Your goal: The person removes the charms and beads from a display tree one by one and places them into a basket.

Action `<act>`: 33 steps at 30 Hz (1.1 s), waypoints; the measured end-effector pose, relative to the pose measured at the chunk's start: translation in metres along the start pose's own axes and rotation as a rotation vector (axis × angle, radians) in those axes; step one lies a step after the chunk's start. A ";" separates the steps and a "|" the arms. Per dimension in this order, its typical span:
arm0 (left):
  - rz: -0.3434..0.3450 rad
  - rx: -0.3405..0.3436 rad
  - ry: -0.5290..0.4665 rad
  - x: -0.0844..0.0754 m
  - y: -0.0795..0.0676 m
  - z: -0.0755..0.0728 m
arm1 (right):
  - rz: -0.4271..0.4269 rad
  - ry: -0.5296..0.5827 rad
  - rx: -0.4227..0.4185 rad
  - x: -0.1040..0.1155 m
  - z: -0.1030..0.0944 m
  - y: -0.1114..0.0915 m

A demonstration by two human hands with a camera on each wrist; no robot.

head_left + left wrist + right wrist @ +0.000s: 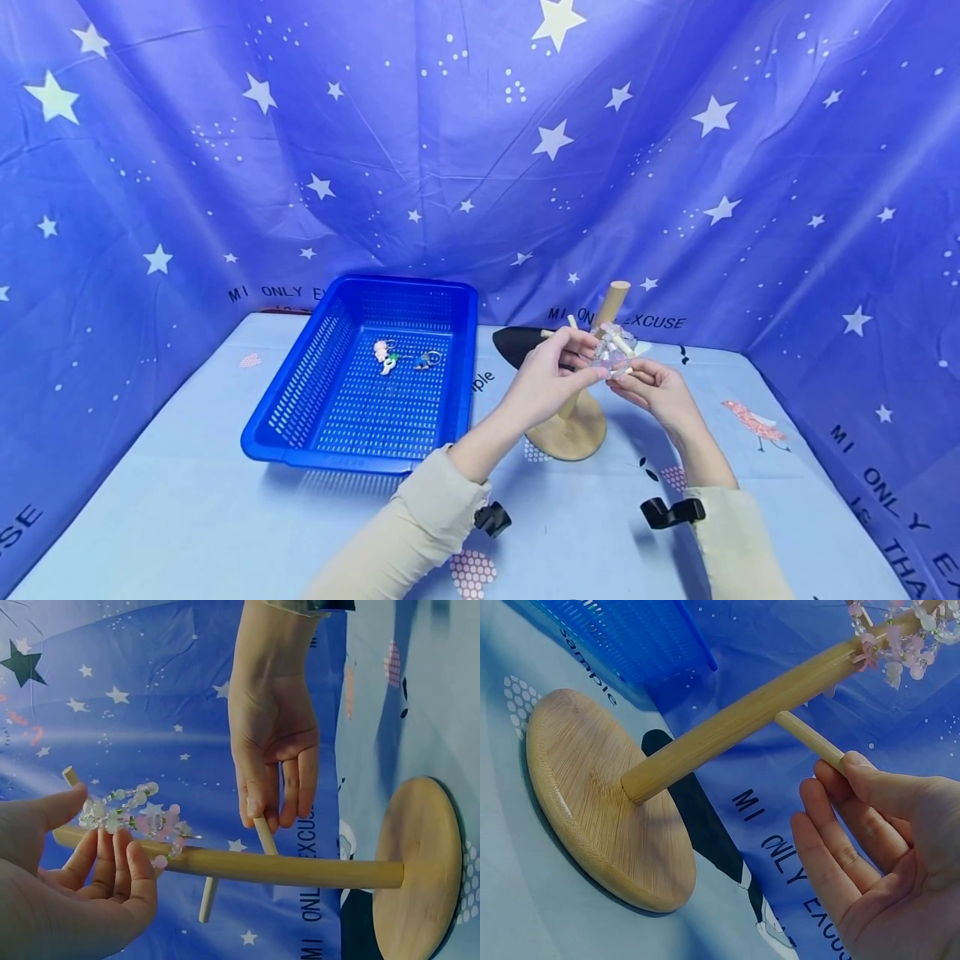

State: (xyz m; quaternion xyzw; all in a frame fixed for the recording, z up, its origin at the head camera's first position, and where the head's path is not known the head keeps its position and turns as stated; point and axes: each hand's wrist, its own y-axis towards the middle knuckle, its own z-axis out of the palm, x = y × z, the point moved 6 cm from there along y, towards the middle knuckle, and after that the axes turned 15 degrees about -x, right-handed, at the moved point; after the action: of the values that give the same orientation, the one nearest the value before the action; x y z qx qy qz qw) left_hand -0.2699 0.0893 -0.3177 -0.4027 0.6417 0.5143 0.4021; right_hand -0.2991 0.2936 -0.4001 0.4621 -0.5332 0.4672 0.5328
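A wooden stand (615,302) with side pegs and a round base (607,802) stands upright on the table. My left hand (547,375) is near its upper part, pinching a beaded bracelet (142,817) of clear and pink beads with bits of green between thumb and fingertips. In the left wrist view the beads overlap the pole and a peg near its top. Lower down, my right hand (892,847) pinches the end of a side peg (810,741) between thumb and index finger, its other fingers loosely bent. Strands of beads hang beside the pole in the right wrist view.
Left of the stand is a blue plastic basket (474,375), with small keychains (384,354) lying on its floor. A blue star-printed cloth (420,167) hangs behind the table. The light blue tablecloth (187,467) carries printed figures.
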 end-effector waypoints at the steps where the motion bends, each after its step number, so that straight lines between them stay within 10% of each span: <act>1: 0.005 -0.010 0.001 -0.001 0.000 0.000 | -0.004 -0.007 0.001 0.000 0.000 0.000; 14: 0.058 -0.112 -0.023 -0.012 0.003 -0.005 | -0.039 0.011 0.019 0.001 0.003 0.000; 33: 0.088 -0.075 -0.028 -0.022 0.002 -0.005 | 0.003 -0.042 -0.026 -0.001 -0.001 0.001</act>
State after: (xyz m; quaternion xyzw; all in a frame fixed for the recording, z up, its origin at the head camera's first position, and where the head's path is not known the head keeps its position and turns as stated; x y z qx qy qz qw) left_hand -0.2645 0.0868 -0.2961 -0.3815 0.6332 0.5609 0.3725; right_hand -0.2995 0.2942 -0.4009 0.4641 -0.5510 0.4511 0.5267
